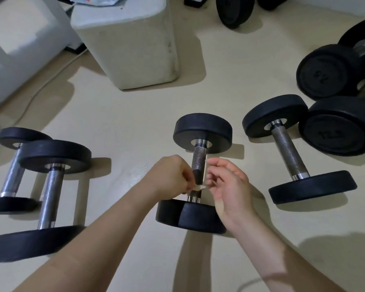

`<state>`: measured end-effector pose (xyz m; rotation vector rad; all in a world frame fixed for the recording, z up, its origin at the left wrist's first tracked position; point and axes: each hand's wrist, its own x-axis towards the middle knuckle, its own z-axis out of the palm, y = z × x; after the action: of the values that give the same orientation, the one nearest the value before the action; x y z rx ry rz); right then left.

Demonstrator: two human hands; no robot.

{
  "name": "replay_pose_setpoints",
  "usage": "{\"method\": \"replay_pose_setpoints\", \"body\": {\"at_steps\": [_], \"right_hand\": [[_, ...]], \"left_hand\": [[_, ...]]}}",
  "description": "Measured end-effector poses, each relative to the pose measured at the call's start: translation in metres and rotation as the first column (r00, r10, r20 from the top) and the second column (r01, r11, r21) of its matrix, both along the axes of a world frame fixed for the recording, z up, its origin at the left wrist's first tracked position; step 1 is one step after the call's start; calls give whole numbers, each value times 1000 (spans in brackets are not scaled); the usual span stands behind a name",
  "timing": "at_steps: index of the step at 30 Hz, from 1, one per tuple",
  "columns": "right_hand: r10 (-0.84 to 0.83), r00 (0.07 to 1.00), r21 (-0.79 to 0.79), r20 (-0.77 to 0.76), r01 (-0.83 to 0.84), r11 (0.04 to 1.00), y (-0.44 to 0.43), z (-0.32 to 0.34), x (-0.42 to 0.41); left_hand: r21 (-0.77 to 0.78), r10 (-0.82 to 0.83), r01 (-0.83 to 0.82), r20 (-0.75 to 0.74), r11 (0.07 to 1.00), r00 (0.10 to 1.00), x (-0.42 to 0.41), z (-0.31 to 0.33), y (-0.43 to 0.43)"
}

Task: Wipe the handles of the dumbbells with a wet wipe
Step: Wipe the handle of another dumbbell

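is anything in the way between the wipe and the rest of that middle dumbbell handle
Nothing visible. The left hand pinches the wipe at the lower end of the handle; the knurling above is bare up to the far plate. The right hand sits beside the handle, not across it.

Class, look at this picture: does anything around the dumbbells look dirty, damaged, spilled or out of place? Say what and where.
The white block behind the dumbbells has grey scuff marks along its right edge, so it looks dirty. Nothing looks spilled or broken.
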<state>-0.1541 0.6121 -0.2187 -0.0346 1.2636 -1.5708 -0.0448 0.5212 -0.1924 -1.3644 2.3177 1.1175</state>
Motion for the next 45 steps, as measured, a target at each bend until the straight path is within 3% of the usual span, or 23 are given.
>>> {"method": "replay_pose_setpoints", "body": {"at_steps": [2,4,6,8,10,12,14,15,17,21,22,24,26,29,31,34,38,39,42,43,45], "right_hand": [[202,978,-49,-50,-205,978,0,3,-3],[368,921,-73,-127,-379,923,1,5,-4],[388,908,-86,-157,-404,911,3,8,-2],[309,928,-46,-208,-324,945,1,10,-2],[218,882,81,-417,-202,976,-5,0,-10],[211,722,173,-659,-128,977,-16,-10,-23],[296,577,236,-761,-179,955,-27,-19,-30],[363,514,277,-777,-239,931,-30,-22,-29],[418,376,316,-827,-304,899,-30,-27,-25],[230,173,189,-958,-222,956,-30,-44,-27],[218,153,184,-964,-211,960,-32,-47,-28],[247,209,196,-946,-237,951,-32,-47,-26],[333,239,237,-912,-354,905,-21,-43,-19],[412,84,309,-907,-531,789,-18,-37,-11],[316,17,274,-949,-457,846,-43,-40,-14],[281,9,261,-960,-337,904,-59,-44,-15],[373,-125,366,-920,-619,695,-28,-34,-6],[345,-134,348,-929,-633,692,-39,-34,-9],[233,-63,232,-970,-506,831,-76,-41,-16],[270,-52,259,-961,-503,824,-70,-43,-11],[311,-118,319,-943,-588,744,-45,-45,-1]], "left_hand": [[190,299,-251,-294,949,908,4,12,5],[368,542,-404,-462,837,702,4,19,18],[261,555,-495,-506,828,660,5,13,28],[124,513,-529,-500,839,697,5,8,36],[-41,392,-460,-457,887,798,10,9,47],[-191,160,-248,-384,950,910,19,9,67],[-326,-94,-11,-304,945,948,26,5,85],[-350,-144,36,-287,936,947,30,-1,89],[-325,-115,6,-317,946,941,35,-9,90],[-286,-61,-49,-364,957,929,41,-11,85],[-270,-42,-65,-373,961,927,43,-11,84],[-251,-13,-89,-376,964,927,47,-12,83],[-248,3,-100,-364,964,931,51,-10,81],[-236,47,-140,-362,962,931,58,-8,79],[-229,71,-164,-368,959,927,62,-6,77],[-238,75,-164,-344,957,936,68,-5,75],[-238,109,-195,-332,951,937,73,0,75],[-246,114,-203,-333,948,936,74,0,75],[-313,77,-172,-293,934,953,79,0,74],[-348,48,-144,-271,926,961,81,2,74],[-401,-46,-54,-236,914,971,83,9,73]]}}
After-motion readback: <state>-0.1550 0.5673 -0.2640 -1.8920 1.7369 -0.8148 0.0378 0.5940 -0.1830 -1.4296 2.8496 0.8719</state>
